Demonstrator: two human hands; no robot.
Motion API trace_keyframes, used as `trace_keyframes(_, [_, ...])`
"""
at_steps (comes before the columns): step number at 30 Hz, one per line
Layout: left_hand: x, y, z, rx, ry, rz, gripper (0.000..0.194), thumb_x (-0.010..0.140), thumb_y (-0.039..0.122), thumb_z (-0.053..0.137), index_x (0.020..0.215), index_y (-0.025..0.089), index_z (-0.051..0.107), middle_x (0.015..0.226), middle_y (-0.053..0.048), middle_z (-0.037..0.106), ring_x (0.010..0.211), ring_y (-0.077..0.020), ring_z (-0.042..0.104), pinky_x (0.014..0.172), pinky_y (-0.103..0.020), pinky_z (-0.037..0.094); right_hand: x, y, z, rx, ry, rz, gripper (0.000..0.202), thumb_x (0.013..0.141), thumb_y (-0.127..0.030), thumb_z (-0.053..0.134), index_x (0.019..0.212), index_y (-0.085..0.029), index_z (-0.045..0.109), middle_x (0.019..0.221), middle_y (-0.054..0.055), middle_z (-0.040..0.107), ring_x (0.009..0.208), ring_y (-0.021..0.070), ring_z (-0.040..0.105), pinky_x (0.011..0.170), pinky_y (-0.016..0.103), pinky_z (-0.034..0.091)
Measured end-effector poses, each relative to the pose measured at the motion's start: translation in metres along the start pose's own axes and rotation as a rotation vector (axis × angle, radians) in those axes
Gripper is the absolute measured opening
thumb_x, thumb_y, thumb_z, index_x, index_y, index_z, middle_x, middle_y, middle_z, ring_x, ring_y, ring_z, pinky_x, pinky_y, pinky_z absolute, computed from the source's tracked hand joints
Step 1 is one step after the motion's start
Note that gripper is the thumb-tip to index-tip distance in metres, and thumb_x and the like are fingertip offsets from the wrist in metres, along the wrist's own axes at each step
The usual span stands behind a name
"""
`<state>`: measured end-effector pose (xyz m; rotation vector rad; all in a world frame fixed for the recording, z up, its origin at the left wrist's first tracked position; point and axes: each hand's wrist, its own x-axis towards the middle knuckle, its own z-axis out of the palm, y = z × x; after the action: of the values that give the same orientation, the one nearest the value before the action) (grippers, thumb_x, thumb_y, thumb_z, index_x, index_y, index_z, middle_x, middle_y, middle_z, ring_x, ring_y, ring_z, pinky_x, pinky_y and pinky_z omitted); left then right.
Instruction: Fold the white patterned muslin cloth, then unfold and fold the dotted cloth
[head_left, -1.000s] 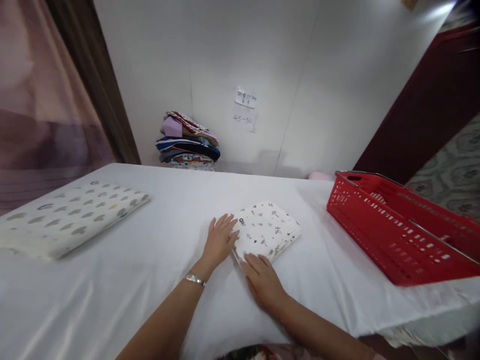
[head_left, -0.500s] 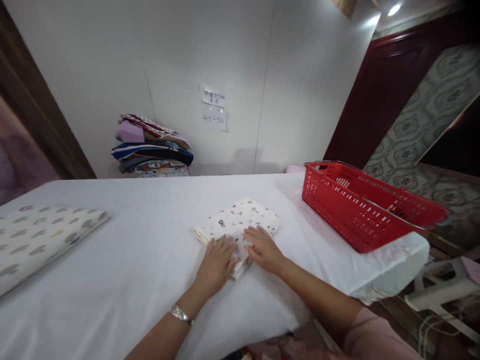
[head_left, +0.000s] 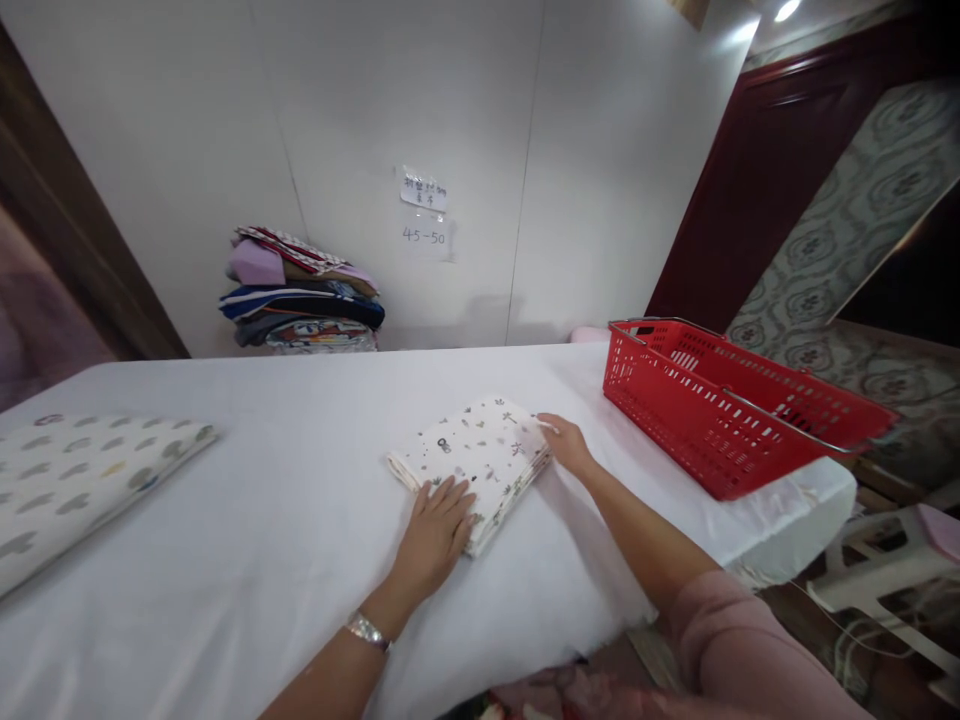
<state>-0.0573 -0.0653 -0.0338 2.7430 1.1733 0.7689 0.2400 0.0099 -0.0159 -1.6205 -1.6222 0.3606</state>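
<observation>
A folded white cloth [head_left: 480, 440] with small dark leaf and plant prints lies on the white-covered table in the middle of the view. My left hand [head_left: 435, 530] rests flat on its near left part, fingers stretched out and a little apart. At the cloth's right corner, my right hand [head_left: 568, 445] has its fingers curled round the edge, closed on it; the thumb is hidden. The layered folds show along the cloth's near right side. A silver bracelet [head_left: 367, 630] sits on my left wrist.
A red plastic basket [head_left: 675, 420] stands at the table's right end. At left lies another folded white cloth [head_left: 90, 470] with grey-green shapes. Behind the table's far edge is a stack of folded fabrics [head_left: 300, 295] against the wall. A white stool [head_left: 877, 570] stands at lower right.
My right hand has moved from the top of the folded cloth out to its right corner and closed on the edge there. My left hand has stayed in place.
</observation>
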Motion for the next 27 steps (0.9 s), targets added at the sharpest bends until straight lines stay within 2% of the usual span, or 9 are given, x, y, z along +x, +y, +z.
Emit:
trace_keyframes(4, [0.000,0.011,-0.002,-0.055,-0.025,0.020,0.037,0.090,0.039,0.039,0.121,0.024,0.053,0.129,-0.004,0.053,0.127,-0.0249,0.038,0.108,-0.056,0.017,0.015,0.029,-0.027,-0.009,0.034,0.138,0.026,0.077,-0.022,0.048,0.092,-0.019,0.069,0.100,0.006,0.068,0.098,0.0213,0.060,0.092,0.038,0.043])
trace_keyframes(7, [-0.001,0.017,0.000,-0.070,-0.028,0.055,0.037,0.089,0.040,0.042,0.120,0.024,0.054,0.127,-0.004,0.055,0.124,-0.0249,0.042,0.108,-0.056,0.019,0.015,0.045,-0.031,0.000,-0.008,0.213,0.023,0.071,-0.018,0.053,0.085,-0.019,0.071,0.090,0.004,0.070,0.091,0.0213,0.063,0.087,0.036,0.046])
trace_keyframes(10, [-0.001,0.018,0.003,-0.068,-0.015,0.067,0.035,0.089,0.037,0.042,0.119,0.024,0.054,0.125,-0.005,0.056,0.121,-0.0240,0.045,0.107,-0.055,0.021,0.013,0.052,-0.029,0.035,-0.061,0.273,0.026,0.068,-0.016,0.054,0.088,-0.019,0.071,0.085,0.003,0.071,0.083,0.0200,0.064,0.078,0.033,0.050])
trace_keyframes(13, [-0.001,0.018,0.003,-0.056,-0.021,0.068,0.035,0.089,0.036,0.041,0.120,0.024,0.054,0.125,-0.005,0.057,0.121,-0.0236,0.045,0.107,-0.055,0.023,0.014,0.052,-0.030,0.086,-0.120,0.305,0.029,0.068,-0.017,0.055,0.093,-0.018,0.070,0.080,0.002,0.071,0.074,0.0179,0.064,0.064,0.028,0.051])
trace_keyframes(17, [-0.001,0.017,0.003,-0.051,-0.017,0.080,0.036,0.089,0.036,0.041,0.121,0.024,0.053,0.125,-0.005,0.056,0.120,-0.0238,0.046,0.106,-0.054,0.024,0.017,0.047,-0.034,0.152,-0.193,0.309,0.029,0.069,-0.017,0.055,0.093,-0.017,0.070,0.077,0.002,0.070,0.066,0.0145,0.062,0.051,0.021,0.046])
trace_keyframes(21, [-0.001,0.016,0.003,-0.057,-0.011,0.078,0.036,0.089,0.037,0.042,0.121,0.025,0.053,0.124,-0.005,0.057,0.120,-0.0242,0.046,0.105,-0.054,0.025,0.017,0.043,-0.037,0.185,-0.231,0.299,0.028,0.067,-0.013,0.052,0.088,-0.017,0.071,0.074,0.001,0.069,0.066,0.0141,0.060,0.047,0.019,0.042])
trace_keyframes(27, [-0.001,0.015,0.003,-0.066,-0.019,0.079,0.037,0.088,0.037,0.042,0.122,0.025,0.052,0.125,-0.005,0.056,0.120,-0.0245,0.046,0.105,-0.055,0.025,0.012,0.037,-0.043,0.205,-0.270,0.261,0.030,0.068,-0.017,0.051,0.091,-0.019,0.071,0.078,0.000,0.070,0.069,0.0143,0.060,0.047,0.019,0.042])
